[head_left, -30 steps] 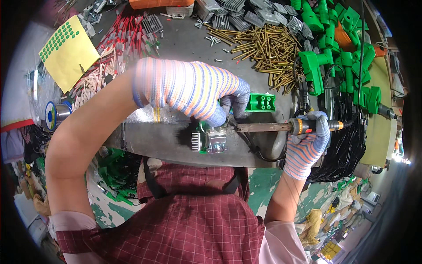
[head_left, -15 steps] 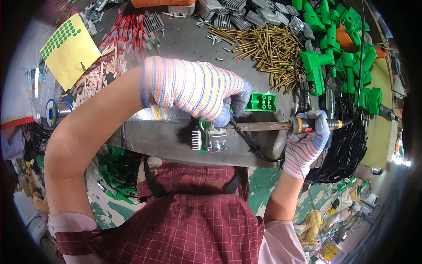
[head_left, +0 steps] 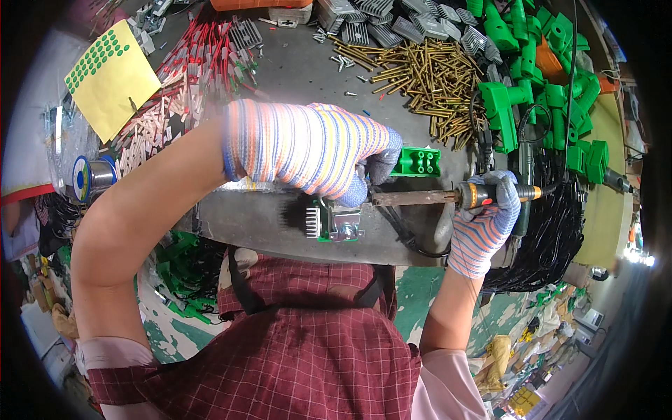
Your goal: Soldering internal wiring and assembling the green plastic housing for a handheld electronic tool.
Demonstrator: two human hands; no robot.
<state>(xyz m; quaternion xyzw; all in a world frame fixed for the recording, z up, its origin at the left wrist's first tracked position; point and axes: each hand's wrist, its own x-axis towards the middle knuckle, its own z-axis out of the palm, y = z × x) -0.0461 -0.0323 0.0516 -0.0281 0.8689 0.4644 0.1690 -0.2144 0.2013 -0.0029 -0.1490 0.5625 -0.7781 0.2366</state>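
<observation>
My left hand (head_left: pixel 308 150), in a striped knit glove, bends over a small assembly with a metal heat sink (head_left: pixel 343 222) and green plastic at the table's near side. Its thumb and fingers are pinched together, and what they hold is hidden. My right hand (head_left: pixel 484 227), gloved alike, grips a soldering iron (head_left: pixel 479 197) by its black and orange handle. The iron lies level, its brown shaft pointing left, with the tip close to my left fingertips. Just beyond those fingers sits an open green plastic housing (head_left: pixel 420 162). Dark cable (head_left: pixel 402 227) runs below the iron.
Brass-coloured screws (head_left: pixel 434 84) lie piled at the back, with grey heat sinks (head_left: pixel 420 24) behind. Green tool housings (head_left: pixel 518 84) crowd the right, above black cables (head_left: pixel 549 238). At left are red-wired parts (head_left: pixel 206 59), a solder spool (head_left: pixel 91 178) and a yellow card (head_left: pixel 115 84).
The soldering iron and my right hand have shifted slightly left and up. My left hand has dipped slightly toward the assembly, its fingers still pinched.
</observation>
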